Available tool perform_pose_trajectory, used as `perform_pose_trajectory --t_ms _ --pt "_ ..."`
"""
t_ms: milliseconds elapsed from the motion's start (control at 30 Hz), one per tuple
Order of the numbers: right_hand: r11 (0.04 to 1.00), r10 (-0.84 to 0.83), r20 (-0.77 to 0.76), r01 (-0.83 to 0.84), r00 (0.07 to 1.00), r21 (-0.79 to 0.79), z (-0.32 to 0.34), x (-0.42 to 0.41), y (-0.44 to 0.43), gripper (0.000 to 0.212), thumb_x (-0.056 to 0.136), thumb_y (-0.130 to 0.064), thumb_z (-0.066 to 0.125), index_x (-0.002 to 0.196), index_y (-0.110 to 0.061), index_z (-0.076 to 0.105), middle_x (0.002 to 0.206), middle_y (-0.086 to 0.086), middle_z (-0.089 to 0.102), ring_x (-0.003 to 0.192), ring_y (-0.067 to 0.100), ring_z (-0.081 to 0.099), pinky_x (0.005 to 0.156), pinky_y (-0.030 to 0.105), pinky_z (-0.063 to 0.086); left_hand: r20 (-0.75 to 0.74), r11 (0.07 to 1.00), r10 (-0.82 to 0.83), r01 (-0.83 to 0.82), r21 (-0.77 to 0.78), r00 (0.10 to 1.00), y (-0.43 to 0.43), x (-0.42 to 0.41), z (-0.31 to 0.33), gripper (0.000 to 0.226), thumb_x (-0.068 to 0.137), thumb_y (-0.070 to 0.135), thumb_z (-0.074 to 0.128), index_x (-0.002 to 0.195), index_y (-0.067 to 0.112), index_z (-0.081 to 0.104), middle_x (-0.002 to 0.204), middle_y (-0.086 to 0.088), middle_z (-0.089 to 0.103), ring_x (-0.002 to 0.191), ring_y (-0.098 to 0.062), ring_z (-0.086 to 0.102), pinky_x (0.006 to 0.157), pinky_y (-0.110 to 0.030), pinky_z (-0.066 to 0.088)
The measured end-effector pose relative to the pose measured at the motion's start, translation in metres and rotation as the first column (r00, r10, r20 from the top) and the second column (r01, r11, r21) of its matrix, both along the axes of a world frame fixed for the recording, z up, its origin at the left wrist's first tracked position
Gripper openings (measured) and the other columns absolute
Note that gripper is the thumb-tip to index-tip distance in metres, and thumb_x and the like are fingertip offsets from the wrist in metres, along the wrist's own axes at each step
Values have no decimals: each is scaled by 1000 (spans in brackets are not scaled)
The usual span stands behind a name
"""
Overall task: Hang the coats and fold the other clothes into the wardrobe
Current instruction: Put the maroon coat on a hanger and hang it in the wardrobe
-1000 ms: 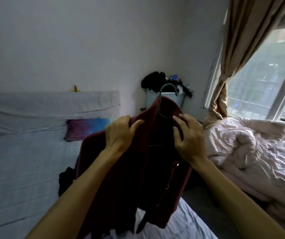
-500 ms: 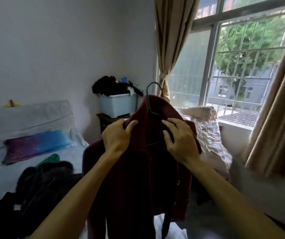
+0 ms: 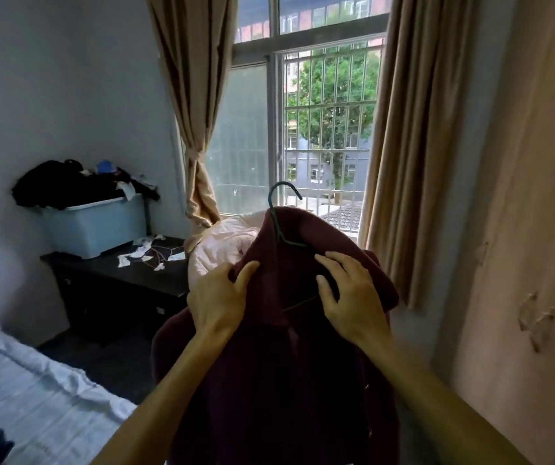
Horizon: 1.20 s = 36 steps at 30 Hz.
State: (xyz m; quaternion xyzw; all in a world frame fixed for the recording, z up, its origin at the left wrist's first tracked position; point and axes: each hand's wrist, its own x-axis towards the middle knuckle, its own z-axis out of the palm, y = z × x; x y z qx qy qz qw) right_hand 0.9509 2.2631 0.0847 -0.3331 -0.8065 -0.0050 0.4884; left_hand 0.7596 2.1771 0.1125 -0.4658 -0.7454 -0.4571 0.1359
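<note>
A dark red coat (image 3: 279,380) hangs on a green wire hanger (image 3: 277,216) held up in front of me at chest height. My left hand (image 3: 217,302) grips the coat's left shoulder, thumb over the collar edge. My right hand (image 3: 349,293) holds the right shoulder, fingers curled over the fabric and the hanger's wire. The hanger's hook rises free above the collar. The coat's lower part runs out of view at the bottom. No wardrobe is in view.
A barred window (image 3: 326,129) with beige curtains (image 3: 413,146) lies ahead. A pale wall (image 3: 534,229) stands close on the right. At left, a dark nightstand (image 3: 118,283) carries a blue bin (image 3: 95,226) heaped with dark clothes. The bed's white sheet (image 3: 34,404) fills the lower left; a pink quilt (image 3: 222,246) lies behind the coat.
My view has swung right from the bed and pillow toward the window and right wall. Both hands keep the same hold on the coat and hanger, which moved along with me.
</note>
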Motion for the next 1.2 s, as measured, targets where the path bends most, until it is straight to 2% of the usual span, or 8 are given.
perform_pose_trajectory --t_ms 133,300,400,567,833,933,1100,1200 --pt "994 -105 11 105 994 -7 -9 22 29 39 94 -29 49 131 -20 54 130 -1 52 123 11 45 106 25 28 29 993 -117 117 5 993 48 13 -7 53 87 61 47 83 11 66 80 -8 69 81 -30 63 66 -34 41" --pt "966 -251 1 251 968 -59 -25 46 58 39 94 -31 46 131 -21 54 130 -2 53 123 11 45 107 29 34 83 967 -253 254 -8 964 105 26 -9 54 87 59 49 77 9 64 65 -1 59 65 -20 53 61 -31 31" --pt "933 -349 -6 347 937 -92 -31 57 71 37 94 -26 48 131 -20 54 130 -2 53 123 10 44 106 22 28 92 932 -360 362 -3 928 136 35 -12 50 87 59 50 66 14 54 57 7 50 64 -21 52 66 -34 36" --pt "881 -462 -20 456 887 -122 -47 75 84 36 94 -24 49 129 -18 56 127 -1 55 119 13 49 104 28 36 70 883 -466 469 -27 882 183 53 -29 54 88 60 48 76 9 61 73 -6 64 76 -29 60 64 -33 32" --pt "815 -565 -10 556 825 -164 -81 99 144 37 94 -28 45 129 -18 54 124 -1 57 116 11 51 102 32 41 105 822 -560 567 -56 822 262 79 -58 45 87 58 49 70 16 53 77 -8 66 79 -31 61 63 -31 27" --pt "806 -578 -42 562 815 -184 -95 106 178 37 94 -28 45 129 -18 54 125 -1 57 117 9 50 104 28 39 82 817 -565 571 -79 821 298 89 -68 48 87 58 49 75 13 59 79 -8 67 81 -31 61 64 -31 27" --pt "781 -615 -126 577 779 -239 -116 123 234 37 95 -26 46 129 -17 54 126 -2 55 116 1 44 103 7 26 64 810 -570 573 -124 819 356 110 -83 49 87 59 47 77 13 61 80 -8 68 81 -30 61 63 -31 28" --pt "760 -631 -139 572 763 -309 -128 135 264 34 96 -23 48 130 -20 52 127 -4 53 117 1 43 99 3 25 102 792 -585 594 -139 804 386 124 -94 49 86 60 48 74 15 60 72 -2 64 75 -25 60 63 -30 30"
